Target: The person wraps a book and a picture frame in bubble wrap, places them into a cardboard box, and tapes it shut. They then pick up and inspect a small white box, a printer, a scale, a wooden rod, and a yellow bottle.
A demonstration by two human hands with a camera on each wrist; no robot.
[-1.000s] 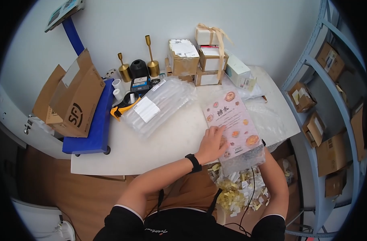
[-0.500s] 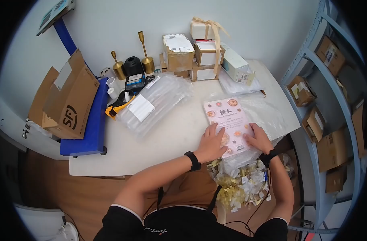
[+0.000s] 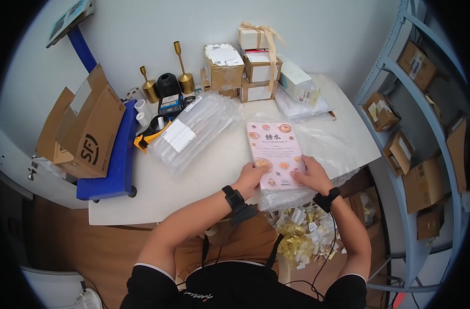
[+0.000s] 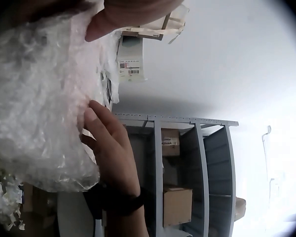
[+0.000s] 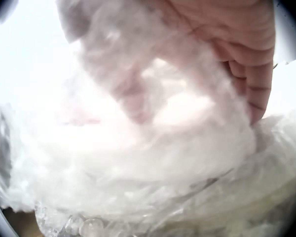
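Observation:
A pink book (image 3: 277, 154) with pictures of food bowls on its cover lies face up over clear bubble wrap (image 3: 286, 198) at the table's front edge. My left hand (image 3: 249, 179) grips its lower left edge. On the opposite side my right hand (image 3: 314, 177) holds the lower right edge, thumb on the cover. In the left wrist view, crinkled bubble wrap (image 4: 34, 98) covers the book's near end, with the right hand (image 4: 111, 143) beyond it. The right wrist view is blurred; wrap (image 5: 138, 182) bunches below the right hand (image 5: 232, 44).
Clear plastic sleeves (image 3: 193, 131) and a yellow-black tape dispenser (image 3: 151, 135) lie at the left. Stacked cartons (image 3: 223, 69) stand at the back. An open carton (image 3: 88, 129) sits on a blue scale (image 3: 108, 177). Paper scraps (image 3: 307, 232) lie below the table edge; a shelf (image 3: 399, 82) stands right.
My right hand came up from below the book's side to its right edge. My left hand slid from the cover to the left edge. The book turned upright and shifted left in view.

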